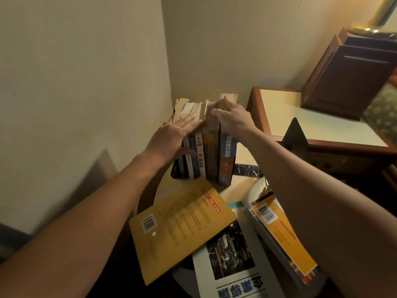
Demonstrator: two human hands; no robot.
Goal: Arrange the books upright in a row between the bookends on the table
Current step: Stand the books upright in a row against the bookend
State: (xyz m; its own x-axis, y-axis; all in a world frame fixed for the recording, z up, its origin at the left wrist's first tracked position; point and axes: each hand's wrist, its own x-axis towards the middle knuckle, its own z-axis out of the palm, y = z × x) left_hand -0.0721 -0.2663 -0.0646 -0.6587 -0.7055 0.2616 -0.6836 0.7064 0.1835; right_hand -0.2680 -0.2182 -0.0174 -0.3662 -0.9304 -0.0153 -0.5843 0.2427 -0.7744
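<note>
Several books [204, 160] stand upright in a row at the far side of the round table [240, 183], against a black bookend [177, 168] on their left. My left hand [171, 136] lies flat with straight fingers on top of the left books. My right hand [233, 120] grips the top of the rightmost book, a blue and orange one [227, 160]. The second black bookend [295, 134] stands apart to the right, behind my right forearm. A yellow book [178, 226], a white book [232, 261] and another yellow book [283, 231] lie flat near me.
Walls meet in a corner just behind the row. A wooden side table [318, 123] with a pale top sits to the right, and a dark wooden box [352, 72] stands on it. The flat books overlap at the table's near edge.
</note>
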